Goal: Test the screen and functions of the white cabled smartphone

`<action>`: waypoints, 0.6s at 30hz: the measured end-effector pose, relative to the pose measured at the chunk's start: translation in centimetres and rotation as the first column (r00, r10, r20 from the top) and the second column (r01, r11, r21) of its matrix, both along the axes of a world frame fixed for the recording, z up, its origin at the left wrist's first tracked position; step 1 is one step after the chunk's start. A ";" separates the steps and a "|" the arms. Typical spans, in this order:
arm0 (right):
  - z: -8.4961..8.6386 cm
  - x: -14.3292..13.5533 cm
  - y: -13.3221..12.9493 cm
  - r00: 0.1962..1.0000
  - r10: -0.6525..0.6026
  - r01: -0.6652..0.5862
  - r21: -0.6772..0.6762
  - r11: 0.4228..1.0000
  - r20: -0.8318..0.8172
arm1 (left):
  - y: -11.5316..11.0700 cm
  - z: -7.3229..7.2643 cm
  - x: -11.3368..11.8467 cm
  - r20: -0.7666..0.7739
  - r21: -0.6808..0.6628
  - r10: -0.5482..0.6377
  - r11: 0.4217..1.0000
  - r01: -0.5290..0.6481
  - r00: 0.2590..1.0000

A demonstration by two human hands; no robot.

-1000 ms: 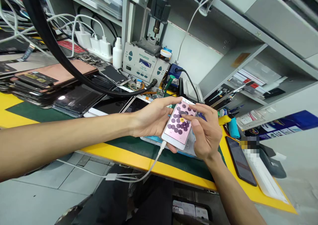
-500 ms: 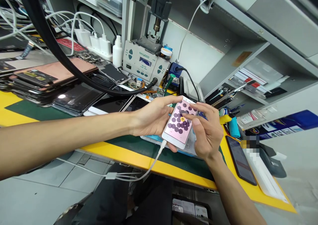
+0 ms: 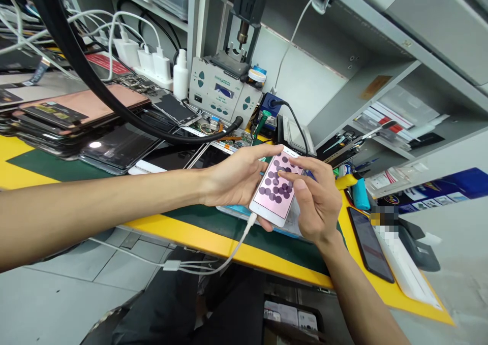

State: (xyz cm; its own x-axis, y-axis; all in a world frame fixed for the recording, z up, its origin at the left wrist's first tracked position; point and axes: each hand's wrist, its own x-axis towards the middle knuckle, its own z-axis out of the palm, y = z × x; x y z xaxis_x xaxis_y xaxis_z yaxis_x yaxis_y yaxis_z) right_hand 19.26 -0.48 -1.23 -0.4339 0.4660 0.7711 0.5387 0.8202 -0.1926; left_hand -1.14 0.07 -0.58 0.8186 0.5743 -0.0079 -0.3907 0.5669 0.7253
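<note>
A white smartphone (image 3: 275,186) rests in my left hand (image 3: 238,175), tilted above the bench. The thumb lies along its upper left edge and fingertips show beneath its lower end. Its lit screen is pink with several dark purple dots. My right hand (image 3: 318,195) is over the phone's right side with fingers apart, holding nothing. One fingertip is at the screen's middle, and another is near its top. A white charging cable (image 3: 248,227) is plugged into the phone's bottom end and hangs below the bench edge.
On the left are stacked phone parts (image 3: 84,108) and white chargers (image 3: 152,63). Behind the phone stands a grey soldering station (image 3: 219,92), with a thick black hose (image 3: 114,114) arching in front. A dark phone (image 3: 369,243) lies at right on the yellow bench edge (image 3: 183,236).
My right fingertip has shifted slightly up and left on the screen. The orange spot at the dots' middle no longer shows there. The left hand keeps its hold.
</note>
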 end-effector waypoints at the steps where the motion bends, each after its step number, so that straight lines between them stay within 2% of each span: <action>1: 0.0 0.0 0.0 1.000 -0.002 0.002 0.000 1.000 -0.002 | 0.0 0.0 0.0 -0.004 0.002 0.002 1.000 -0.002 1.000; 18: -0.2 0.1 0.1 1.000 -0.022 0.022 0.004 1.000 -0.007 | -0.1 0.0 -0.1 -0.006 0.009 0.015 1.000 -0.015 1.000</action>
